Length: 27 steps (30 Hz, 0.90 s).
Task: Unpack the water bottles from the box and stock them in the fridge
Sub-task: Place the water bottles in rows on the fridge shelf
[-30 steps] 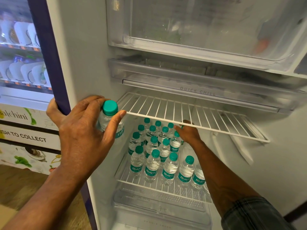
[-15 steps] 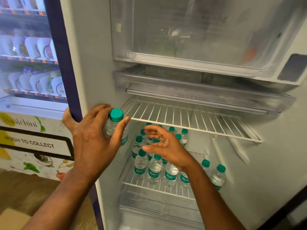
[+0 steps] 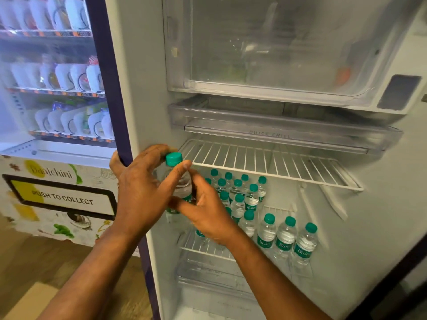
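Bottle (image 3: 184, 186), gripped by the left hand (image 3: 141, 192) as before, is now also pinched low down by the right hand (image 3: 208, 218).

A single wide-angle view from the person's head faces forward and tilts down into the open fridge (image 3: 143, 88), near enough that the cabinet fills about two thirds of the frame. The clear freezer flap (image 3: 265, 42) is cut by the top edge. The wire shelf (image 3: 265, 162) sits about mid-height, and the stocked bottles (image 3: 284, 241) lie below it. The fridge's purple edge (image 3: 108, 88) runs down the frame at a slant, and left of it the view takes in a vending machine (image 3: 46, 65) and a strip of wood floor (image 3: 46, 262). Both forearms come in from the bottom edge. The left hand (image 3: 141, 192) and right hand (image 3: 208, 213) meet around a water bottle (image 3: 182, 185) just left of centre.
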Each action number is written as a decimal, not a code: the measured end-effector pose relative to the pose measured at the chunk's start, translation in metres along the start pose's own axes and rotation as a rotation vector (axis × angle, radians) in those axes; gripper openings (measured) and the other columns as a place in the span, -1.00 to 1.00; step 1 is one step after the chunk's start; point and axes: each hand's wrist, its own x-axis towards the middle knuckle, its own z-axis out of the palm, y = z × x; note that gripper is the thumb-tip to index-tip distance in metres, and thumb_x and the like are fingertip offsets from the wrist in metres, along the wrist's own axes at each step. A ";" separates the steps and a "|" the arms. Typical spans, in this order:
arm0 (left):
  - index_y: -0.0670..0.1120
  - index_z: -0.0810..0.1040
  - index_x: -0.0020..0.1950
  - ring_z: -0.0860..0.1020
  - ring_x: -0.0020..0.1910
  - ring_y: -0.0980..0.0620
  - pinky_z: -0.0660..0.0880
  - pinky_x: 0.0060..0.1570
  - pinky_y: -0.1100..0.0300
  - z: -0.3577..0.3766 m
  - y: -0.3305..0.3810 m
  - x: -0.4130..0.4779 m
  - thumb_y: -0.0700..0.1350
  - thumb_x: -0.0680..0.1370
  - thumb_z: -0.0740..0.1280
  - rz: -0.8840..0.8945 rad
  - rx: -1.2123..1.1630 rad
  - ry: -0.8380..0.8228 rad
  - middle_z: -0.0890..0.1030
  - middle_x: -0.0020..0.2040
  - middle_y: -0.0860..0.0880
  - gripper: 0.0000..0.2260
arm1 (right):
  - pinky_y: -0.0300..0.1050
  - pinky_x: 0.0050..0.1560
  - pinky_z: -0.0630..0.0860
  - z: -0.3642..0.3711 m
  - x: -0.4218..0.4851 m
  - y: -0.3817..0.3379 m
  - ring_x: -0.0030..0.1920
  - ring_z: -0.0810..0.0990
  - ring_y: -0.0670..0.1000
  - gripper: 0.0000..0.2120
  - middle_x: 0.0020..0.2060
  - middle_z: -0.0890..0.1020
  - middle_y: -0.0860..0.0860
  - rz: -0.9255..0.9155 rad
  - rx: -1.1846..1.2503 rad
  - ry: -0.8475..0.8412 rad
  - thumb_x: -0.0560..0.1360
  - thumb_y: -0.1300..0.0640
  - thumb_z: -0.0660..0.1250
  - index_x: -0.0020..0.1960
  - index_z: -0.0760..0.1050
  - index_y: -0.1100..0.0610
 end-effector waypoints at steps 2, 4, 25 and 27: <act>0.11 0.56 0.35 0.34 0.28 0.57 0.02 0.55 -0.30 -0.002 -0.001 0.000 0.32 0.54 0.33 0.024 -0.006 -0.031 0.54 0.26 0.24 -0.53 | 0.06 0.25 0.54 0.000 -0.012 0.006 0.20 0.59 -0.10 -0.56 0.14 0.64 -0.12 0.036 0.004 0.027 0.50 0.06 0.44 0.33 0.42 -0.14; 0.09 0.50 0.44 0.39 0.47 0.27 -0.05 0.56 -0.22 -0.002 -0.003 0.000 0.24 0.59 0.32 0.079 0.023 -0.025 0.49 0.45 0.15 -0.53 | -0.04 0.21 0.55 -0.004 -0.026 0.017 0.14 0.61 -0.13 -0.64 0.10 0.65 -0.13 0.098 0.025 0.080 0.51 0.02 0.42 0.28 0.46 -0.12; -0.19 0.43 0.52 0.00 0.65 -0.35 0.17 0.55 -0.20 0.049 -0.038 -0.017 -0.37 0.66 0.23 0.069 0.135 0.305 0.04 0.64 -0.39 -0.58 | 0.18 0.08 0.61 -0.176 0.002 0.047 0.04 0.67 0.16 -0.79 0.03 0.67 0.14 0.440 0.380 0.855 0.48 0.24 0.44 0.10 0.55 0.16; -0.19 0.43 0.52 0.01 0.65 -0.35 0.13 0.56 -0.10 0.051 -0.038 -0.017 -0.38 0.65 0.23 0.066 0.141 0.323 0.05 0.63 -0.40 -0.57 | 0.16 0.03 0.63 -0.187 0.008 0.052 0.00 0.69 0.13 -0.68 0.06 0.67 0.14 0.426 0.356 0.906 0.47 0.21 0.47 0.21 0.54 0.18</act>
